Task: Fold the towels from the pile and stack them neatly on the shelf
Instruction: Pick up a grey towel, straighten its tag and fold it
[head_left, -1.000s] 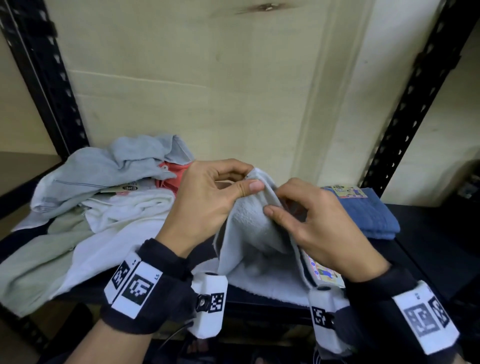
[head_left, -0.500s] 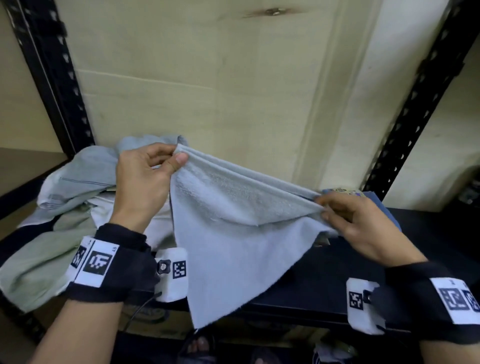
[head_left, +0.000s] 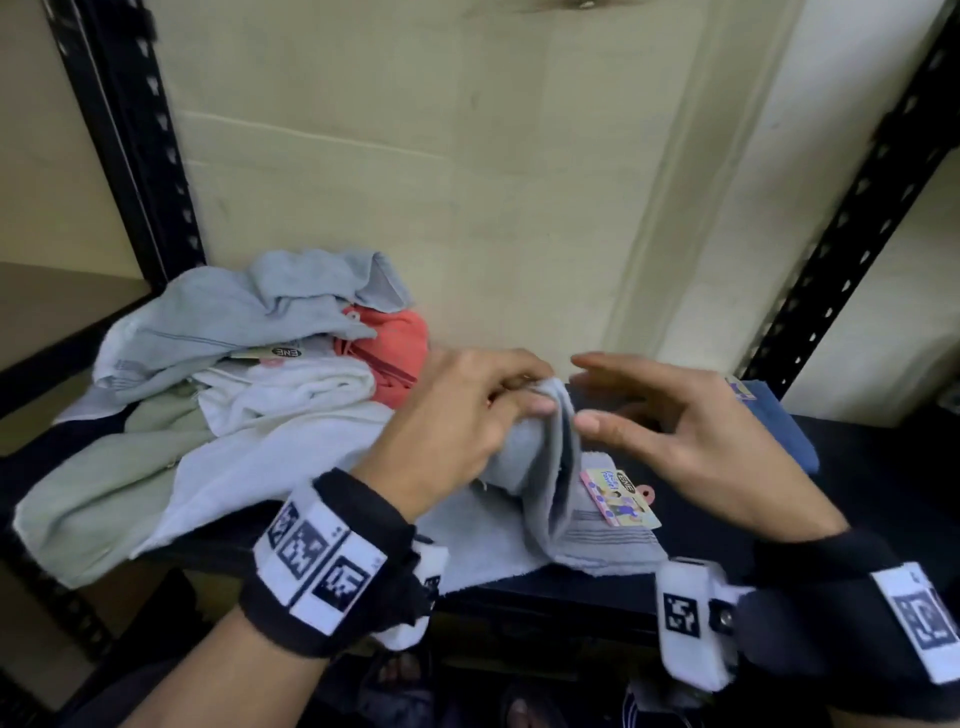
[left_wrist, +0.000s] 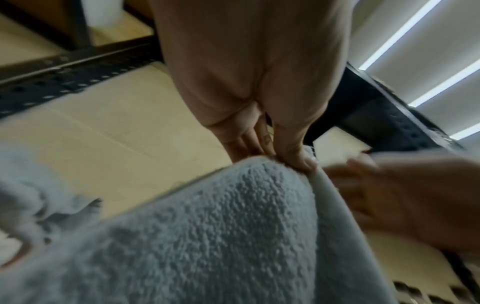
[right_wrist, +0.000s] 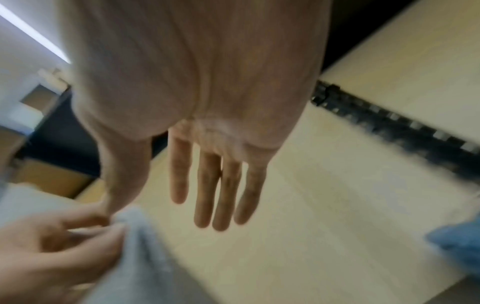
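The left hand (head_left: 457, 415) pinches the top fold of a light grey towel (head_left: 524, 499), which drapes onto the black shelf (head_left: 857, 483). The right hand (head_left: 691, 431) hovers just beside it, fingers (right_wrist: 223, 191) straight, holding nothing. A towel pile (head_left: 234, 384) lies left.

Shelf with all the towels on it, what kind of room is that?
Probably a storeroom or laundry corner. A black metal rack with a dark shelf holds a pile of loose towels and a folded blue towel against a plain board wall.

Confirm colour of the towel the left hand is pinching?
Pale grey-blue towel, with thin darker stripes near its hem; left hand pinches it. Head view shows it best.
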